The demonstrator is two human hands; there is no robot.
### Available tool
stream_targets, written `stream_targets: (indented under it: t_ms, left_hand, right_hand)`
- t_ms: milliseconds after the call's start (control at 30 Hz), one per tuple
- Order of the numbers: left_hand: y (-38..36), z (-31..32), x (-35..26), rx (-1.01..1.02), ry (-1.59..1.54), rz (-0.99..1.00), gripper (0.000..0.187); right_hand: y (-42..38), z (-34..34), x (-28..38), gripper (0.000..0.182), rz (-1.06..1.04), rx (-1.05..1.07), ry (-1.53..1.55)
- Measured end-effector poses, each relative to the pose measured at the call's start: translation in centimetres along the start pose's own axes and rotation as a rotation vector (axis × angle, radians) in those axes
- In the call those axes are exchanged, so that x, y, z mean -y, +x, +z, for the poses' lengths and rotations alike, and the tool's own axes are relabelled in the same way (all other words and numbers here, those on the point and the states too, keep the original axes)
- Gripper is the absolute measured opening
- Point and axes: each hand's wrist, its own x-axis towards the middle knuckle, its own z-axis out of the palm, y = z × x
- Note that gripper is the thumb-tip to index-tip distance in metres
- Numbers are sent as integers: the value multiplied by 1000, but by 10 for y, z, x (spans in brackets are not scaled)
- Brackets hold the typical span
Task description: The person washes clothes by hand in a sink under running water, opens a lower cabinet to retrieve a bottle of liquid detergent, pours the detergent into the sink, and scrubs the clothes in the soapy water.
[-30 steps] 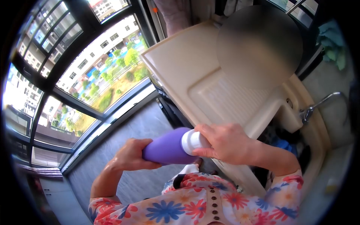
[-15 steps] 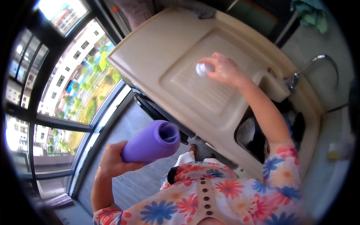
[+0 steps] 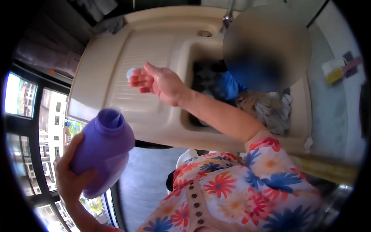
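Note:
My left hand [image 3: 73, 170] is wrapped round a purple detergent bottle [image 3: 106, 147]. The bottle tilts, its uncapped mouth pointing up and away from me, in front of the counter's near-left edge. Over the ribbed washboard [image 3: 147, 44] is my right hand [image 3: 160, 83], its fingers loosely apart and the palm partly showing. A small white cap [image 3: 130, 73] sits just past its fingertips, partly covered by them in this view.
Right of the washboard, the sink basin [image 3: 189, 54] holds dark, blue and grey clothes [image 3: 272, 112]. A tap [image 3: 228, 19] stands behind it. A blurred round patch covers part of the basin. Windows [image 3: 50, 139] are at left; a brush [image 3: 342, 69] is at right.
My view has turned toward the sink. My right hand has opened from its grip on the white cap. The bottle has swung more upright in my left hand.

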Motion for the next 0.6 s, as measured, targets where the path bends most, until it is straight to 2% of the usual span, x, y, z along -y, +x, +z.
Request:
stream_targets:
  t_ms: [33, 133, 233, 333, 367, 433, 533, 600]
  left_hand:
    - [16, -2, -9, 59, 5, 31, 80]
    - [64, -5, -36, 208, -44, 175, 74]
    - [104, 3, -63, 306, 163, 277, 62]
    - [141, 35, -121, 458, 350, 193, 67]
    - [155, 26, -95, 480, 345, 270, 66]
    - [175, 40, -85, 506, 318, 442, 63]
    - [187, 52, -109, 635, 328, 245, 60]
    - [198, 67, -122, 669, 355, 280, 59]
  right_hand:
    - [-5, 2, 2, 45, 22, -5, 155]
    - [-16, 5, 14, 46, -41, -39, 329]
    - [-16, -15, 28, 46, -103, -99, 454]
    - [-41, -44, 54, 43, -126, -163, 546]
    - [-26, -32, 38, 43, -132, -204, 561]
    - [-26, -35, 38, 43, -163, -259, 556]
    - [-29, -46, 33, 44, -221, -319, 536]
    - [-34, -69, 33, 42, -246, -295, 555]
